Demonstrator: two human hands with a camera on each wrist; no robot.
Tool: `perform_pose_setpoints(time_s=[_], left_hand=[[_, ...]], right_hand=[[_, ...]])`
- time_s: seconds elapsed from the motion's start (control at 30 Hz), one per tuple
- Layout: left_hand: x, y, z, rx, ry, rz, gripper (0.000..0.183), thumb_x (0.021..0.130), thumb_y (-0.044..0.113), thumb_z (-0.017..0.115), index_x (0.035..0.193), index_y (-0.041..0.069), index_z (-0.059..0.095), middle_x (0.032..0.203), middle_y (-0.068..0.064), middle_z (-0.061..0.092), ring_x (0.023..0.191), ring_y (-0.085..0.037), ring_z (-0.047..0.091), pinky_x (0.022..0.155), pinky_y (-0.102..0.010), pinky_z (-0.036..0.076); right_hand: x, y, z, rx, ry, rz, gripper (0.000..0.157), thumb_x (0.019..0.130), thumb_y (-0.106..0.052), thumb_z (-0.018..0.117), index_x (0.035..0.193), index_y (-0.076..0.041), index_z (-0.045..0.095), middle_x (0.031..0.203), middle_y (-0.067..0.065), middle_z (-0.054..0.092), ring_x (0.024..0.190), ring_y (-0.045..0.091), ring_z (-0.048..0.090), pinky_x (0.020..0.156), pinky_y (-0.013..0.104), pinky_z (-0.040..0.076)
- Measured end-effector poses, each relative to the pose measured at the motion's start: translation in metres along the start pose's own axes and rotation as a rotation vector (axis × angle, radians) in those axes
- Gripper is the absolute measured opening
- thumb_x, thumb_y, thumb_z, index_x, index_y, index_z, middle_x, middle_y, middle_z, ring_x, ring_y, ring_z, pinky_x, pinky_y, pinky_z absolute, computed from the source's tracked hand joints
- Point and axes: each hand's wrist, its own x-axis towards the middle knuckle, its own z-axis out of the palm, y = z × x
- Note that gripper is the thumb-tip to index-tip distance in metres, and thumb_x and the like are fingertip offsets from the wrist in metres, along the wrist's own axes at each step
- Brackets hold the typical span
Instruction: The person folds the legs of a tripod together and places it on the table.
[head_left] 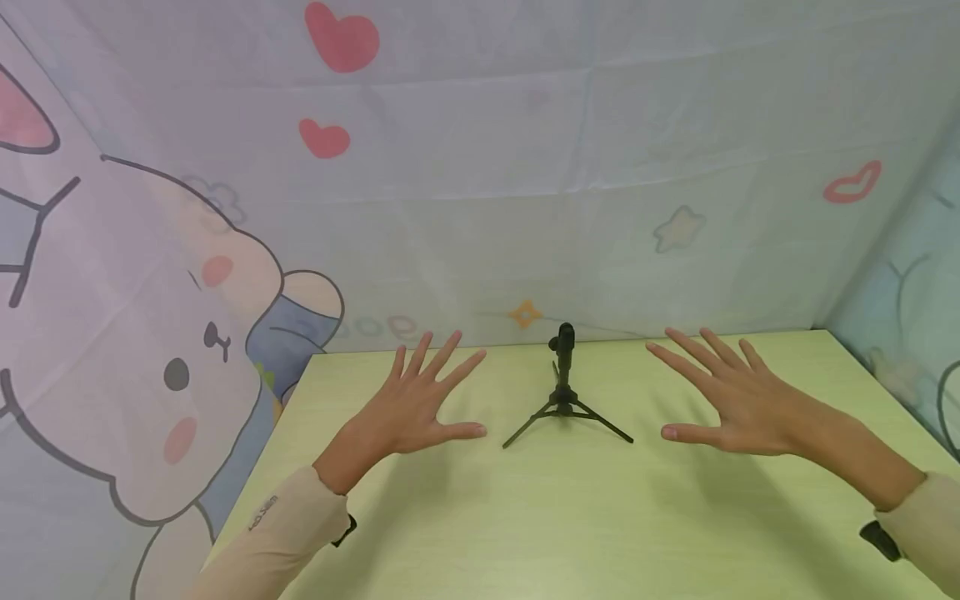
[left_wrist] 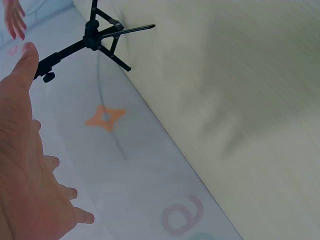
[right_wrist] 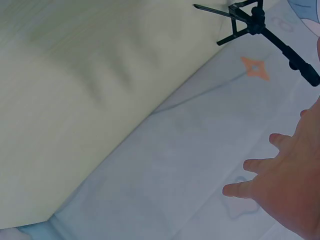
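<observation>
A small black tripod stands upright on the light yellow-green table, its legs spread. In the head view my left hand hovers to its left, fingers straight and splayed, holding nothing. On the other side my right hand is spread in the same way, also holding nothing. Both hands are apart from the tripod and cast shadows on the table. The left wrist view shows the tripod beyond my thumb; in the right wrist view the tripod appears above my fingers.
The table ends against a pale cloth backdrop printed with hearts, stars and a large cartoon animal. More cloth hangs along the right side, where a dark curved line shows at the frame's edge.
</observation>
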Motion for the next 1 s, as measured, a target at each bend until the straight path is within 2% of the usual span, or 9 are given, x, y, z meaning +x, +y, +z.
perform_pose_setpoints(time_s=[0.17, 0.37, 0.53, 0.73, 0.8, 0.9, 1.0], left_hand=[[0.008, 0.004, -0.002, -0.038, 0.014, -0.008, 0.095, 0.091, 0.083, 0.047, 0.167, 0.041, 0.008, 0.175, -0.003, -0.004, 0.157, -0.041, -0.006, 0.119, -0.071, 0.008], [0.021, 0.014, -0.005, -0.134, 0.056, -0.016, 0.094, 0.093, 0.08, 0.048, 0.166, 0.042, 0.005, 0.175, -0.004, -0.003, 0.158, -0.039, -0.006, 0.12, -0.07, 0.01], [0.036, 0.025, -0.003, -0.308, 0.107, -0.017, 0.094, 0.094, 0.075, 0.053, 0.167, 0.039, 0.007, 0.175, -0.004, 0.0, 0.158, -0.038, 0.0, 0.121, -0.066, 0.014], [0.059, 0.039, 0.006, -0.554, 0.18, 0.007, 0.085, 0.098, 0.066, 0.058, 0.165, 0.047, 0.009, 0.173, 0.003, 0.007, 0.158, -0.022, 0.008, 0.118, -0.064, 0.027], [0.067, 0.044, 0.01, -0.608, 0.218, 0.034, 0.08, 0.1, 0.059, 0.061, 0.165, 0.044, 0.016, 0.172, 0.006, 0.013, 0.157, -0.019, 0.014, 0.117, -0.062, 0.03], [0.079, 0.051, 0.017, -0.646, 0.291, 0.084, 0.072, 0.102, 0.048, 0.065, 0.163, 0.031, 0.031, 0.169, 0.003, 0.024, 0.155, -0.018, 0.023, 0.117, -0.058, 0.033], [0.092, 0.058, 0.022, -0.667, 0.359, 0.118, 0.063, 0.102, 0.038, 0.068, 0.157, 0.021, 0.044, 0.162, 0.0, 0.038, 0.152, -0.019, 0.03, 0.117, -0.053, 0.035]], right_hand=[[0.004, -0.002, -0.002, 0.044, 0.028, 0.019, 0.099, 0.091, -0.061, 0.073, 0.167, -0.037, 0.015, 0.173, 0.0, 0.011, 0.152, 0.051, 0.018, 0.109, 0.081, 0.015], [0.011, -0.003, 0.002, 0.142, 0.047, 0.046, 0.099, 0.092, -0.058, 0.073, 0.167, -0.037, 0.012, 0.173, -0.001, 0.011, 0.154, 0.049, 0.015, 0.113, 0.077, 0.016], [0.02, -0.002, 0.009, 0.246, 0.061, 0.061, 0.098, 0.093, -0.055, 0.073, 0.167, -0.037, 0.011, 0.172, -0.002, 0.013, 0.156, 0.038, 0.015, 0.115, 0.071, 0.022], [0.035, -0.004, 0.025, 0.378, 0.074, 0.071, 0.096, 0.095, -0.054, 0.072, 0.167, -0.033, 0.013, 0.171, -0.002, 0.018, 0.156, 0.03, 0.02, 0.117, 0.065, 0.025], [0.039, -0.004, 0.032, 0.415, 0.074, 0.076, 0.095, 0.095, -0.054, 0.072, 0.167, -0.032, 0.014, 0.171, -0.002, 0.019, 0.156, 0.03, 0.021, 0.118, 0.063, 0.025], [0.045, -0.005, 0.044, 0.455, 0.071, 0.085, 0.093, 0.096, -0.054, 0.07, 0.167, -0.029, 0.016, 0.17, 0.0, 0.022, 0.155, 0.03, 0.023, 0.119, 0.062, 0.026], [0.051, -0.006, 0.055, 0.479, 0.059, 0.077, 0.09, 0.098, -0.053, 0.069, 0.167, -0.021, 0.02, 0.169, 0.005, 0.026, 0.154, 0.033, 0.025, 0.118, 0.063, 0.027]])
